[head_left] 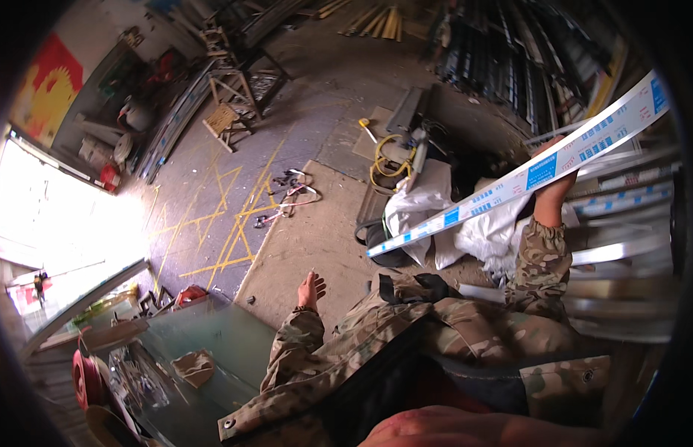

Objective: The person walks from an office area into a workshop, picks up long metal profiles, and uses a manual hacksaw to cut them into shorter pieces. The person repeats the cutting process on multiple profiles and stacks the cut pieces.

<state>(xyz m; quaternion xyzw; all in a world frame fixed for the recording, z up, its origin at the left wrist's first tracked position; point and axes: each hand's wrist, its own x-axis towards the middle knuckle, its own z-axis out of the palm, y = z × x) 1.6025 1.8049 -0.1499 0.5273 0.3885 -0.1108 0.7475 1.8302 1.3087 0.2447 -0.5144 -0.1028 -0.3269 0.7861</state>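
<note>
My right hand (555,200) is closed around a long, flat metal profile (495,192) wrapped in white protective film with blue printed patches. The profile slants from the upper right down to a tip near the middle of the view, and it hides part of my fingers. My left hand (310,291) is held low over the floor with its fingers apart, touching nothing. Beneath the profile lie crumpled white plastic bags (421,207). Camouflage sleeves cover both my forearms.
Film-wrapped profiles (622,201) lie stacked at the right, and dark lengths (503,67) lean behind. A cardboard sheet (287,246) covers the floor ahead, with a cable (298,195) on its edge. Glass panes (212,335) stand lower left. A wooden stool (226,121) is farther off.
</note>
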